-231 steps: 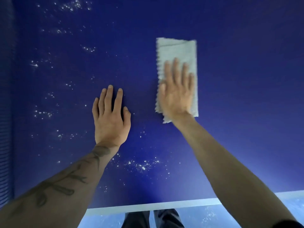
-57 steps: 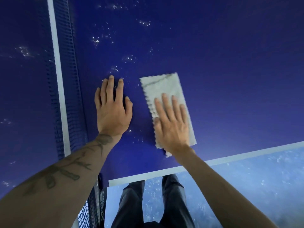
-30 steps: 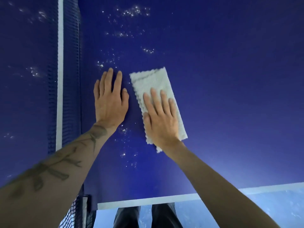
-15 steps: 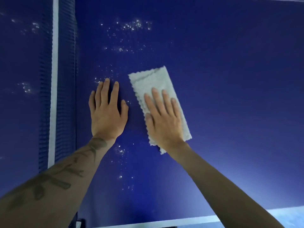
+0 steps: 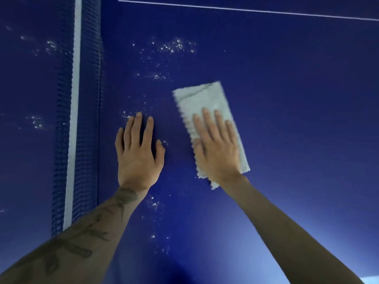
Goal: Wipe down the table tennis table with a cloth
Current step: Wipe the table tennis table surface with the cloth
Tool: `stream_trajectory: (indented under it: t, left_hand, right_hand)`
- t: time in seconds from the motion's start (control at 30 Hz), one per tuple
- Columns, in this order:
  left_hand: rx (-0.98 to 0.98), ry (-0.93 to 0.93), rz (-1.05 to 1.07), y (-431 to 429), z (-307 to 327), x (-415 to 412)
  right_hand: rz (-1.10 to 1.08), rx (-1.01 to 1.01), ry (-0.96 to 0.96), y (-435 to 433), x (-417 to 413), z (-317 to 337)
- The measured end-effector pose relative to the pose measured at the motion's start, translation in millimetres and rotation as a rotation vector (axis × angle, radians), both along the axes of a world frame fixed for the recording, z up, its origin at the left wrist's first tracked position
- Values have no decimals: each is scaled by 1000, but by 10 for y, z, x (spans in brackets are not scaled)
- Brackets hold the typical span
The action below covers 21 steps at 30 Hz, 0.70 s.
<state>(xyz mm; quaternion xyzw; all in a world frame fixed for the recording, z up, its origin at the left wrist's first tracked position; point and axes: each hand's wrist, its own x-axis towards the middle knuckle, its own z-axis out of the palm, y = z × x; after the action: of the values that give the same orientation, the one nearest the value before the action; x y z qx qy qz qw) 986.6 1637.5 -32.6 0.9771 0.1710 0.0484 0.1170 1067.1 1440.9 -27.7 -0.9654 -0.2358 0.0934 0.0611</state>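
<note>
— So, what changed?
— The cloth (image 5: 205,97), pressed under the right hand's (image 5: 217,150) straight fingers (image 5: 207,124), had slid away from the left hand (image 5: 137,156), which lay flat and released on the counter (image 5: 297,99). Specks (image 5: 172,47) beyond its fingertips stayed unwiped.

Bare forearms (image 5: 287,232), dark tattoo (image 5: 82,240) above left grip (image 5: 139,152)

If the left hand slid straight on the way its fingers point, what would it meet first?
The white specks on the blue tabletop just past the fingertips of the left hand, with more patches beyond. The net runs alongside, out of that line.
</note>
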Motion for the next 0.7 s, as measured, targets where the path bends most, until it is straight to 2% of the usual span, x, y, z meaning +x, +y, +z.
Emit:
stream_trajectory:
  t: [0.1,0.17,0.23,0.3,0.4,0.5,0.6,0.7]
  left_hand:
    - [4,-1,5,2,-15,0]
    - [10,-15,1,3,-23,4]
    - [16,-20,4,1,-25,5]
    - [25,-22,0,-6,-19,8]
    - [22,-14,-1,-4,-19,11]
    - [16,-8,5,0,-16,9]
    - [17,-10,4,0,-27,9]
    - [22,-10,0,-5,-15,3]
  right_hand:
    - [-275,-5,-6,-66,481,7]
    - [-380,40,-14,146,792,13]
    - [-338,67,-7,436,842,44]
    - [-156,44,-4,567,600,45]
    - [26,6,2,301,205,22]
    - [-166,-19,8,-6,479,26]
    - [-367,29,-3,129,1014,31]
    - [-291,49,5,513,1037,56]
